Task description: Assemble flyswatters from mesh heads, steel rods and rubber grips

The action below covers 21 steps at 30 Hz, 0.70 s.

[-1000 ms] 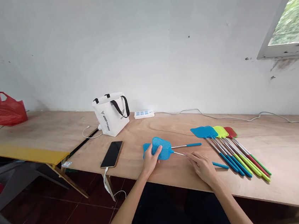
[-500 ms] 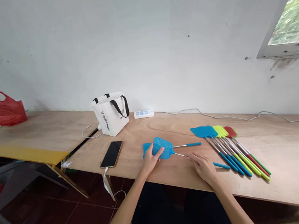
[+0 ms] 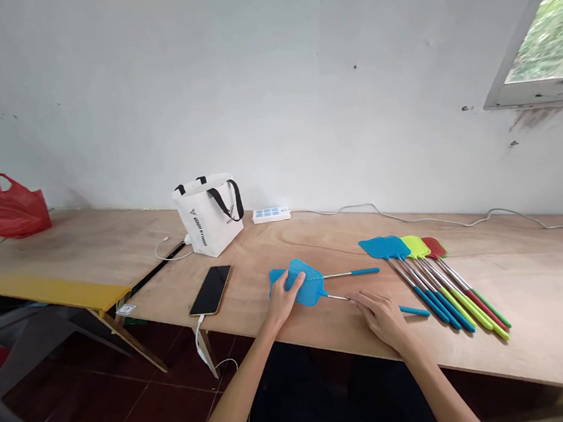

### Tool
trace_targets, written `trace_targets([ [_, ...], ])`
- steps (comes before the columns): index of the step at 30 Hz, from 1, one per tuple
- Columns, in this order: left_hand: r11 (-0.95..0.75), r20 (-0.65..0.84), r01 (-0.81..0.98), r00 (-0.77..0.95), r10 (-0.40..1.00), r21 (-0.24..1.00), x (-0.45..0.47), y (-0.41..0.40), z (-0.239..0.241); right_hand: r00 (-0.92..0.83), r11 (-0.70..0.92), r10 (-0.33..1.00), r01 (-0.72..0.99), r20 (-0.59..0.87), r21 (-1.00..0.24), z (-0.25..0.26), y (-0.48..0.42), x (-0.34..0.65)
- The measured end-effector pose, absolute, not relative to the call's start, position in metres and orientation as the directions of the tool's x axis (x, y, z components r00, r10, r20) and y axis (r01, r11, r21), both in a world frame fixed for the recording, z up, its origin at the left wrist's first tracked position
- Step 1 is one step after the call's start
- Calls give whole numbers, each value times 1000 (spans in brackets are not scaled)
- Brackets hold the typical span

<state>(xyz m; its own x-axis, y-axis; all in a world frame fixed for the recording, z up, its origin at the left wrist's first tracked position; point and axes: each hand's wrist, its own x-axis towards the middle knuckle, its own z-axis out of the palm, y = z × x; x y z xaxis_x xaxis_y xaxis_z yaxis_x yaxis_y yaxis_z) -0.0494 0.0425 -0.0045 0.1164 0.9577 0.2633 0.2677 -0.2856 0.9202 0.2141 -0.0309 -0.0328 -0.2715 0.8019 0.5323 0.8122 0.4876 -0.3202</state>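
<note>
My left hand (image 3: 283, 300) grips the mesh head of a blue fly swatter (image 3: 307, 283), thumb on top, near the front edge of the plywood table (image 3: 537, 298). My right hand (image 3: 383, 314) lies over that swatter's thin metal rod, fingers curled around it; its blue handle end (image 3: 414, 311) sticks out to the right. A second blue swatter lies under the first, its handle (image 3: 363, 271) pointing right.
A row of several swatters (image 3: 434, 275) in blue, yellow-green and red lies to the right. A phone (image 3: 210, 289) on a cable lies left, with a white tote bag (image 3: 210, 213) and a power strip (image 3: 270, 214) behind. A red plastic bag (image 3: 12, 206) sits far left.
The blue swatter head has tilted down slightly and shifted a little toward me. Both hands stay on it in nearly the same places.
</note>
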Motion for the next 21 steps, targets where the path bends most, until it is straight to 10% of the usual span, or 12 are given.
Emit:
trace_targets([
  [21, -327, 276, 299, 202, 940, 896, -52, 42, -5, -213, 405, 857, 841, 469, -358, -26, -31, 211],
])
